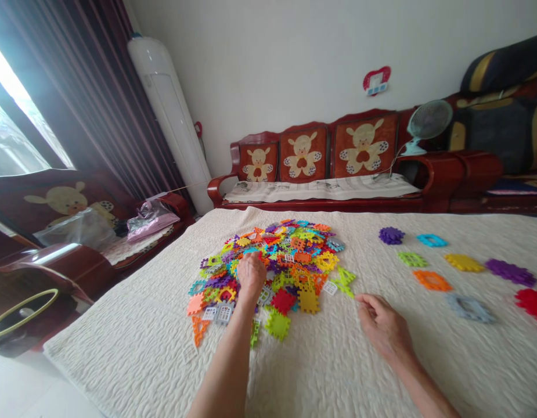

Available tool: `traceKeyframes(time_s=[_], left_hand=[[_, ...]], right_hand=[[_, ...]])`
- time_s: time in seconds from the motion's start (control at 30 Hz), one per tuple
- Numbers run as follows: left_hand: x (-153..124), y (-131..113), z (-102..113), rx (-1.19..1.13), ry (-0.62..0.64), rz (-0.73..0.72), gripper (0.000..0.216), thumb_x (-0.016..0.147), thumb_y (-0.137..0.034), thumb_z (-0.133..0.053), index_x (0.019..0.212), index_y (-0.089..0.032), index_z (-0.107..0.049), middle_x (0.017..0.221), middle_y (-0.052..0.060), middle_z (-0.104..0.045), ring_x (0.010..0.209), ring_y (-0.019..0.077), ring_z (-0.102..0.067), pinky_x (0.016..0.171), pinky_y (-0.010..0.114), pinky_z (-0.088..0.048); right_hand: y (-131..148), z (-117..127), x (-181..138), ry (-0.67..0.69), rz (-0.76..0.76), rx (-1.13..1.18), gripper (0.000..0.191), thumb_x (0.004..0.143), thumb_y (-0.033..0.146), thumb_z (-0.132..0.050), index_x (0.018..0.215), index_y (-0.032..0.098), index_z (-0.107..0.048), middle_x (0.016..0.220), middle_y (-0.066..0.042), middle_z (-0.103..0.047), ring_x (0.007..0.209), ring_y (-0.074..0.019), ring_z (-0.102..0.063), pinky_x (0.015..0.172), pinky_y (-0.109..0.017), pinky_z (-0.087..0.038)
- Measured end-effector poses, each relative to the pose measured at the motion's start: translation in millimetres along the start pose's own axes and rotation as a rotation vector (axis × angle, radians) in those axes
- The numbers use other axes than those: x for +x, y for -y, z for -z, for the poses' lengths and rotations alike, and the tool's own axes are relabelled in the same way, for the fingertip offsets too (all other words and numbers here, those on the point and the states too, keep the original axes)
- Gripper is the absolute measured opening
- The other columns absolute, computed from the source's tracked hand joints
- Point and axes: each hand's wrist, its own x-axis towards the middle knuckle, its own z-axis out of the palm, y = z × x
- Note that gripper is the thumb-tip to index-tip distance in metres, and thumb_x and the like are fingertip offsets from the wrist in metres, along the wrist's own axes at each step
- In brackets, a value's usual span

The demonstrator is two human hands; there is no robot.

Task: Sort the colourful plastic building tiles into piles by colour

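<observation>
My left hand [251, 276] reaches into a big heap of colourful plastic building pieces [301, 277]. Its fingers are bent down and closed among them; their tips and whatever they grip are hidden. A light blue piece [251, 251] shows just beyond the knuckles. My right hand [384, 325] rests low over the bed cover, right of the heap, fingers curled together with nothing visible in them. Close to its index fingertip lies a lime green triangular piece [345, 281], with a small white window piece [330, 288] beside it.
On the quilted cream cover [312, 371], separate pieces lie at right: an orange frame [432, 273], a grey frame [471, 307], a yellow piece [464, 262], purple ones [510, 271] and a red one [532, 305]. Behind stands a wooden sofa [324, 203] with a fan [429, 122].
</observation>
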Motion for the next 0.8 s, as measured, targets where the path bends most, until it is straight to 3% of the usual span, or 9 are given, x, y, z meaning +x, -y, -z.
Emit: traceKeyframes(time_s=[0.13, 0.23, 0.47, 0.67, 0.8], left_hand=[[7, 34, 5, 0.083, 0.048, 0.114, 0.035, 0.080, -0.023, -0.051, 0.113, -0.019, -0.064, 0.113, 0.014, -0.063, 0.106, 0.0305, -0.058, 0.086, 0.041, -0.045], [4, 46, 2, 0.101, 0.059, 0.131, 0.038, 0.080, -0.028, -0.054, 0.116, -0.020, -0.062, 0.120, 0.013, -0.060, 0.108, 0.0305, -0.056, 0.087, 0.040, -0.044], [-4, 50, -7, 0.051, -0.007, 0.169, 0.049, 0.079, -0.025, -0.054, 0.128, -0.020, -0.056, 0.120, 0.014, -0.059, 0.111, 0.0297, -0.053, 0.093, 0.039, -0.040], [3, 53, -7, -0.119, -0.042, 0.224, 0.034, 0.077, -0.022, -0.053, 0.107, -0.022, -0.069, 0.108, 0.011, -0.067, 0.108, 0.0279, -0.058, 0.095, 0.039, -0.039], [8, 48, -2, -0.332, -0.080, 0.265, 0.034, 0.079, -0.028, -0.053, 0.108, -0.021, -0.069, 0.095, 0.008, -0.071, 0.100, 0.0252, -0.062, 0.090, 0.034, -0.042]], right_hand=[[0, -1, 0, -0.016, 0.014, -0.003, 0.026, 0.076, 0.032, -0.042, 0.084, 0.020, -0.064, 0.086, -0.006, -0.070, 0.075, -0.0192, -0.066, 0.074, -0.030, -0.051], [0, -2, 0, -0.020, 0.019, -0.002, 0.026, 0.076, 0.031, -0.042, 0.084, 0.020, -0.064, 0.086, -0.006, -0.070, 0.074, -0.0191, -0.066, 0.074, -0.030, -0.051], [2, 0, 1, -0.008, 0.010, -0.006, 0.025, 0.076, 0.031, -0.042, 0.084, 0.021, -0.064, 0.086, -0.006, -0.070, 0.074, -0.0193, -0.066, 0.074, -0.031, -0.051], [2, 0, 0, -0.015, 0.011, -0.012, 0.025, 0.076, 0.032, -0.042, 0.084, 0.021, -0.063, 0.086, -0.006, -0.070, 0.074, -0.0192, -0.065, 0.073, -0.030, -0.051], [1, -1, 0, -0.005, 0.008, -0.019, 0.026, 0.076, 0.032, -0.042, 0.084, 0.021, -0.063, 0.086, -0.006, -0.070, 0.074, -0.0192, -0.065, 0.072, -0.030, -0.051]])
